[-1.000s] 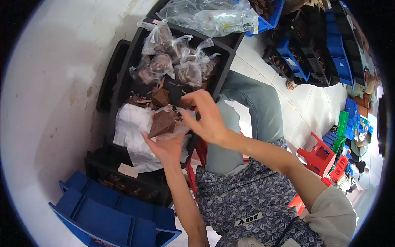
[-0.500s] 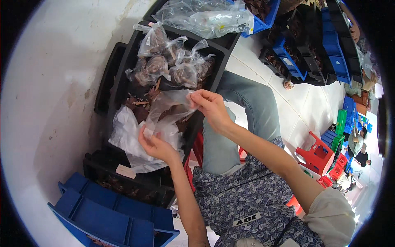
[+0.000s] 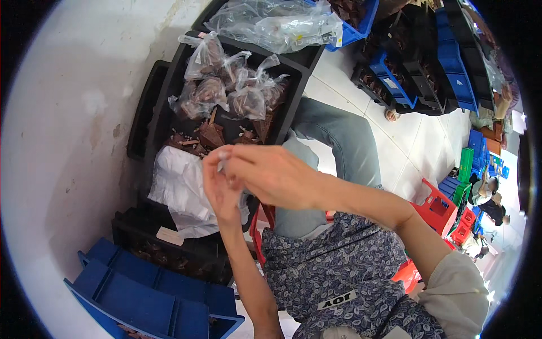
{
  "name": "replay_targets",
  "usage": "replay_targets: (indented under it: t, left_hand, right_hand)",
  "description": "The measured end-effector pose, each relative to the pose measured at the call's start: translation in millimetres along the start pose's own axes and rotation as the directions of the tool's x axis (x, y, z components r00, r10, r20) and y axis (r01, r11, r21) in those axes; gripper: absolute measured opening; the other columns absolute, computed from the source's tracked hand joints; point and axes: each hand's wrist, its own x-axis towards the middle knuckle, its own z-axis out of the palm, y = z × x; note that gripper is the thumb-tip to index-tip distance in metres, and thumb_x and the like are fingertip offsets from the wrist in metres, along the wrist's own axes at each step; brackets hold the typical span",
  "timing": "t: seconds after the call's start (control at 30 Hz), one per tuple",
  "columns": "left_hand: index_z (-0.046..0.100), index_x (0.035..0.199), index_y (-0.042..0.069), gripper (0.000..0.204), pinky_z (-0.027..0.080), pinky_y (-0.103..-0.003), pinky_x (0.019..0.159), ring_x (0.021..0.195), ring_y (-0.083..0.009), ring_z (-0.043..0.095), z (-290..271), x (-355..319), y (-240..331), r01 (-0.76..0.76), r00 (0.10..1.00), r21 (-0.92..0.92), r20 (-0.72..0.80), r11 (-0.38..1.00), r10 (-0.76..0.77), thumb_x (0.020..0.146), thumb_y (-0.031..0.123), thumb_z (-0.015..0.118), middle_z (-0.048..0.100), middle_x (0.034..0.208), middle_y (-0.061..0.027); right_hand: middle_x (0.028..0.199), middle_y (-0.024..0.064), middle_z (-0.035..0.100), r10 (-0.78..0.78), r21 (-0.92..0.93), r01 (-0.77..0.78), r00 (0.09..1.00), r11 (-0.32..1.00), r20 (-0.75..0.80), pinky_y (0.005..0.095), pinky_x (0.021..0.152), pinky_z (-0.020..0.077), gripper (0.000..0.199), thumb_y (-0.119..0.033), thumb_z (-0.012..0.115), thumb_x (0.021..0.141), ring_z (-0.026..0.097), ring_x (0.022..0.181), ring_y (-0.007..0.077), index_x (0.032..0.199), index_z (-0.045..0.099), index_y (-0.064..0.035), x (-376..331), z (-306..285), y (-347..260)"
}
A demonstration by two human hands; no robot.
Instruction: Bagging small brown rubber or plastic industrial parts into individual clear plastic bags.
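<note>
My left hand (image 3: 222,192) and my right hand (image 3: 274,172) meet above the black crate (image 3: 297,85), right over left, fingers bent and pressed together. Between the fingertips shows a small pale bit of clear plastic bag (image 3: 222,162); my hands hide the rest of it. Just left of them lies a stack of white, thin plastic bags (image 3: 178,178) in the near part of the crate. Brown chocolate-like pieces (image 3: 211,135) lie loose beyond my fingers. Several knotted clear bags filled with brown pieces (image 3: 209,93) sit at the crate's far end.
Clear plastic wrapping (image 3: 271,25) lies beyond the crate. Blue crates (image 3: 152,291) stand at the near left, beside a white wall (image 3: 73,130). To the right are stacked crates (image 3: 418,73), a red stool (image 3: 435,206) and people farther off. My knee is against the crate's right side.
The clear bag was stretched between my two hands. My right hand has come down and left to meet my left hand, which rose slightly; the bag is now mostly hidden.
</note>
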Motion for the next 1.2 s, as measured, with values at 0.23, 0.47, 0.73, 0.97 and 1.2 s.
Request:
replay_targets:
  t: [0.23, 0.47, 0.73, 0.97, 1.2]
  left_hand:
    - [0.042, 0.107, 0.007, 0.013, 0.032, -0.017, 0.049, 0.057, -0.0038, 0.042, -4, 8, -32, 0.313, 0.947, 0.075, 0.053, 0.947, -0.317, 0.096, 0.013, 0.042, 0.048, 0.078, 0.0007]
    - [0.038, 0.115, 0.004, 0.022, 0.043, -0.021, 0.06, 0.067, -0.0094, 0.053, -7, 5, -30, 0.383, 0.923, 0.074, -0.063, 0.921, -0.379, 0.095, 0.013, 0.042, 0.053, 0.091, -0.0054]
    - [0.048, 0.112, 0.001, 0.034, 0.047, -0.029, 0.078, 0.087, -0.0179, 0.056, -2, -3, -19, 0.029, 0.999, 0.431, 0.0, 0.902, -0.032, 0.08, -0.004, 0.059, 0.053, 0.104, -0.01]
    - [0.06, 0.087, 0.002, 0.018, 0.047, -0.033, 0.07, 0.08, -0.0252, 0.055, -10, -6, -36, -0.195, 0.864, 0.902, -0.029, 0.386, 0.503, 0.07, -0.006, 0.062, 0.05, 0.092, -0.0101]
    - [0.065, 0.083, 0.004, 0.017, 0.047, -0.033, 0.065, 0.075, -0.0239, 0.057, -8, -9, -45, -0.192, 0.86, 0.878, -0.064, 0.438, 0.506, 0.068, -0.005, 0.067, 0.058, 0.083, -0.0074]
  right_hand:
    - [0.086, 0.0107, 0.056, 0.114, 0.066, -0.108, 0.989, 0.992, -0.098, 0.0336, 0.067, 0.0487, 0.024, 0.005, 0.058, 0.071, 0.059, 0.077, 0.0281, 0.094, 0.054, 0.0006, 6, 9, 52]
    - [0.089, 0.0101, 0.058, 0.153, -0.014, -0.152, 0.987, 0.988, 0.048, 0.0318, 0.066, 0.0488, 0.021, -0.002, 0.064, 0.071, 0.059, 0.08, 0.0251, 0.093, 0.061, -0.0028, -13, 17, 58]
    - [0.086, 0.0104, 0.063, 0.417, 0.477, -0.36, 0.909, 0.802, -0.017, 0.0298, 0.073, 0.047, 0.018, -0.006, 0.049, 0.082, 0.061, 0.08, 0.0197, 0.095, 0.06, 0.0008, -15, 38, 74]
    - [0.077, 0.0102, 0.064, 0.493, 0.452, -0.526, 0.847, 0.721, 0.198, 0.0282, 0.069, 0.0459, 0.027, -0.021, 0.049, 0.089, 0.059, 0.073, 0.0153, 0.09, 0.061, 0.0032, -31, 49, 75]
    - [0.073, 0.0086, 0.063, 0.622, 0.647, -0.577, 0.758, 0.498, 0.197, 0.0257, 0.061, 0.042, 0.023, -0.02, 0.062, 0.082, 0.055, 0.066, 0.0128, 0.08, 0.064, 0.0031, -23, 54, 78]
